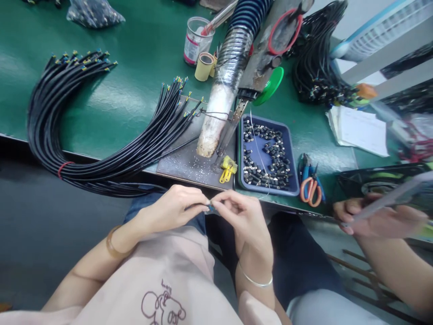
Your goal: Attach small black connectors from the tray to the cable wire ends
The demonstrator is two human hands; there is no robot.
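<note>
My left hand [181, 205] and my right hand [241, 214] meet fingertip to fingertip above my lap, just in front of the table edge. Both are closed in a pinch on a small blue wire end [211, 207], mostly hidden by the fingers. To the left, a bundle of black cables [111, 158] is tied with a red band and curves over the edge; its stripped ends show blue and yellow wires. Beyond my hands is a blue tray [293, 180] of small black connectors with metal pins. A yellow clip [228, 170] rests on a dark board [199, 174].
A soldering iron [233, 124] and a fume hose [216, 104] hang over the board. Orange-handled pliers [310, 192] lie right of the tray. A clear cup [198, 40] stands at the back. At right, a co-worker's hand [382, 219] holds a flat device.
</note>
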